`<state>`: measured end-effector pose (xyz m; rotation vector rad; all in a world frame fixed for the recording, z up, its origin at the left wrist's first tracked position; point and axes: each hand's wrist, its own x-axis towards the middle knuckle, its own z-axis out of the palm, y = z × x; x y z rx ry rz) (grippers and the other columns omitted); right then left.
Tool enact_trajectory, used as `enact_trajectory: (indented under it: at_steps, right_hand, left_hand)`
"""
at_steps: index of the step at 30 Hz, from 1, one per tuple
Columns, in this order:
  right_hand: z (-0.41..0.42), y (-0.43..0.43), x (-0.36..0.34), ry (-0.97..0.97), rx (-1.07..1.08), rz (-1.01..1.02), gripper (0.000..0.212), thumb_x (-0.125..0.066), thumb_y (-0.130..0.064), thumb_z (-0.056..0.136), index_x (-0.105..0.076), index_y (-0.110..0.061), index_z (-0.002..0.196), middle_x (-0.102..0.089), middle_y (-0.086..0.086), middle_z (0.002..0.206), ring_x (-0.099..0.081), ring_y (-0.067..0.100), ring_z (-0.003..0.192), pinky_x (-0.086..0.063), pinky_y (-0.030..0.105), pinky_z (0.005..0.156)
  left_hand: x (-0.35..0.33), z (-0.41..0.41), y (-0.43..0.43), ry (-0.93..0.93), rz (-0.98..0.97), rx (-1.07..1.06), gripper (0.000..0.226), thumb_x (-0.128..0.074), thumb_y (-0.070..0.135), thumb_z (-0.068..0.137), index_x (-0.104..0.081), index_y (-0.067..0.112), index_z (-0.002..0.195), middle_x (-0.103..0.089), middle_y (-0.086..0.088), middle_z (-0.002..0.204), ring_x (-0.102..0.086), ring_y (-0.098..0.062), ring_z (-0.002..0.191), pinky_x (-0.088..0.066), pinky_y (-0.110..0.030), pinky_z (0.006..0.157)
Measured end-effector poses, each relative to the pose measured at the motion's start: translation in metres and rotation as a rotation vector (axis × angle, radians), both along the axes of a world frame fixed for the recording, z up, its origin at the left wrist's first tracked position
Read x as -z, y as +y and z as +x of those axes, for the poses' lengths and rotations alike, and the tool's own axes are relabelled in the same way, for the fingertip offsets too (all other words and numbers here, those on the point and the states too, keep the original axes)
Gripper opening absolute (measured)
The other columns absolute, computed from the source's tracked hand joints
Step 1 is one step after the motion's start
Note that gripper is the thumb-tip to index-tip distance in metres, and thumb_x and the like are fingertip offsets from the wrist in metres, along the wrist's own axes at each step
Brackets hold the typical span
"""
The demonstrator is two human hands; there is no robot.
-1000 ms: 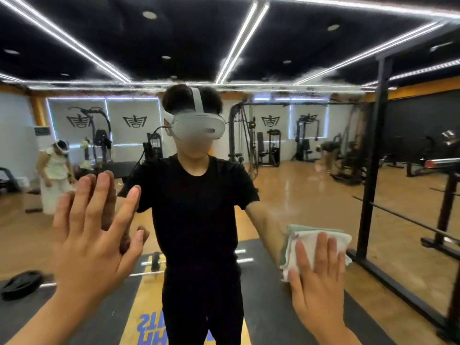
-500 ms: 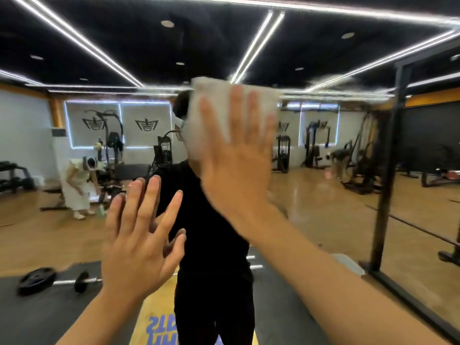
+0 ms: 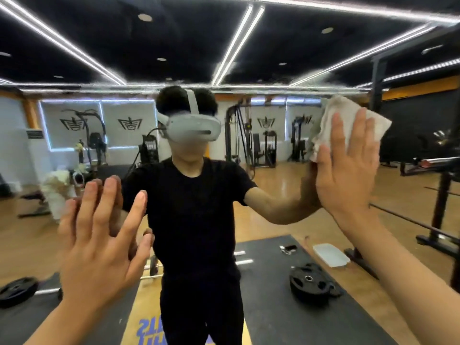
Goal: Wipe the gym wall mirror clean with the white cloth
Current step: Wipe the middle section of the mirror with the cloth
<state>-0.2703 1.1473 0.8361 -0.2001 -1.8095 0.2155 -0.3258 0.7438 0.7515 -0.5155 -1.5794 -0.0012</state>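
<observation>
The person's right hand (image 3: pixel 348 168) is pressing the crumpled white cloth (image 3: pixel 331 113) flat against the large gym wall mirror (image 3: pixel 278 175) at the upper right, about level with the reflected head. Its fingers (image 3: pixel 336 135) are lying straight and slightly apart over the fabric rather than curling round it. A second ago the cloth was sitting low on the right, near waist height in the reflection, and half a second ago it was crossing the middle of the glass over the reflected headset, so the wipe is travelling in a broad sweep up and across to the right. That is suggesting the central band is already getting covered, while the far left and the lower glass are probably still waiting. The left hand (image 3: pixel 99 245) is staying at the lower left as before, with its fingers (image 3: pixel 109 195) straight and spread and their tips meeting their own reflection, seemingly bracing against the glass and holding nothing. As for containers, only one is showing: a shallow pale rectangular tray (image 3: pixel 331 255) is lying, in the reflection, on the wooden floor by the edge of the black rubber mat (image 3: pixel 273 307), near a black round weight plate (image 3: pixel 308 282), and it is too small and washed out to tell whether anything is sitting in it
</observation>
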Motion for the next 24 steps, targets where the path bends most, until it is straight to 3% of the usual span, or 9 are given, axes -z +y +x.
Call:
enact_trajectory:
  at_steps: [2, 4, 6, 11, 14, 16, 20, 24]
  right_hand:
    - [-0.008, -0.041, 0.0, 0.05, 0.018, -0.147, 0.059, -0.019, -0.043, 0.114, -0.006, -0.026, 0.169, 0.002, 0.014, 0.176, 0.002, 0.036, 0.162, -0.01, 0.065, 0.126]
    - [-0.014, -0.094, 0.0, 0.072, -0.022, -0.151, 0.06, -0.017, -0.044, 0.113, -0.005, -0.025, 0.169, 0.005, 0.015, 0.176, 0.005, 0.037, 0.162, -0.004, 0.064, 0.128]
    - [-0.017, -0.149, 0.005, 0.052, -0.103, -0.011, 0.06, -0.017, -0.044, 0.114, -0.004, -0.027, 0.169, 0.008, 0.015, 0.176, 0.01, 0.036, 0.162, 0.002, 0.062, 0.128]
    - [-0.018, -0.227, 0.037, -0.038, -0.238, 0.392, 0.056, -0.02, -0.043, 0.112, -0.019, -0.032, 0.168, -0.002, 0.011, 0.176, 0.005, 0.032, 0.163, -0.002, 0.059, 0.129]
    - [-0.016, -0.189, 0.041, -0.04, -0.227, 0.566, 0.054, -0.027, -0.045, 0.113, -0.025, -0.035, 0.166, -0.01, 0.007, 0.176, -0.001, 0.027, 0.163, -0.005, 0.053, 0.131]
    - [-0.014, -0.147, 0.043, -0.031, -0.216, 0.573, 0.053, -0.034, -0.045, 0.112, -0.03, -0.036, 0.164, -0.016, 0.007, 0.175, -0.007, 0.027, 0.163, -0.008, 0.053, 0.13]
    - [-0.006, -0.049, 0.054, -0.037, -0.089, 0.403, 0.056, -0.027, -0.046, 0.114, -0.019, -0.031, 0.167, -0.01, 0.015, 0.175, -0.008, 0.037, 0.162, -0.008, 0.061, 0.129]
    - [0.002, -0.005, 0.064, -0.067, -0.031, 0.118, 0.059, -0.021, -0.045, 0.113, -0.015, -0.028, 0.168, -0.001, 0.013, 0.176, 0.001, 0.034, 0.163, -0.012, 0.065, 0.127]
  left_hand:
    - [0.001, -0.002, -0.001, 0.002, 0.0, -0.005, 0.063, -0.046, 0.038, 0.104, -0.038, 0.018, 0.162, -0.024, -0.024, 0.171, -0.02, -0.042, 0.16, -0.019, -0.063, 0.126]
    - [0.003, -0.002, -0.001, -0.007, 0.007, 0.001, 0.06, -0.045, 0.039, 0.105, -0.043, 0.015, 0.159, -0.024, -0.024, 0.171, -0.02, -0.042, 0.16, -0.02, -0.063, 0.126]
    - [0.001, -0.002, -0.001, -0.019, 0.013, 0.012, 0.061, -0.046, 0.039, 0.104, -0.042, 0.015, 0.16, -0.022, -0.021, 0.172, -0.019, -0.041, 0.16, -0.018, -0.062, 0.127]
    - [-0.002, 0.001, -0.007, -0.03, -0.009, 0.028, 0.069, -0.051, 0.042, 0.099, -0.037, 0.013, 0.16, -0.018, -0.017, 0.174, -0.017, -0.038, 0.162, -0.014, -0.058, 0.129]
    - [-0.003, 0.002, -0.007, -0.024, -0.008, 0.036, 0.069, -0.048, 0.043, 0.1, -0.035, 0.014, 0.162, -0.016, -0.015, 0.175, -0.016, -0.037, 0.162, -0.013, -0.057, 0.13]
    - [-0.003, 0.003, -0.006, -0.028, -0.01, 0.02, 0.069, -0.046, 0.043, 0.101, -0.033, 0.016, 0.164, -0.016, -0.015, 0.175, -0.017, -0.038, 0.162, -0.014, -0.058, 0.129]
    - [-0.002, 0.005, -0.004, -0.018, -0.015, 0.007, 0.067, -0.039, 0.045, 0.105, -0.03, 0.018, 0.165, -0.012, -0.014, 0.176, -0.015, -0.038, 0.162, -0.012, -0.056, 0.129]
    - [-0.001, 0.004, -0.001, -0.024, 0.002, 0.011, 0.066, -0.038, 0.044, 0.105, -0.031, 0.017, 0.165, -0.01, -0.013, 0.177, -0.013, -0.036, 0.162, -0.012, -0.058, 0.129]
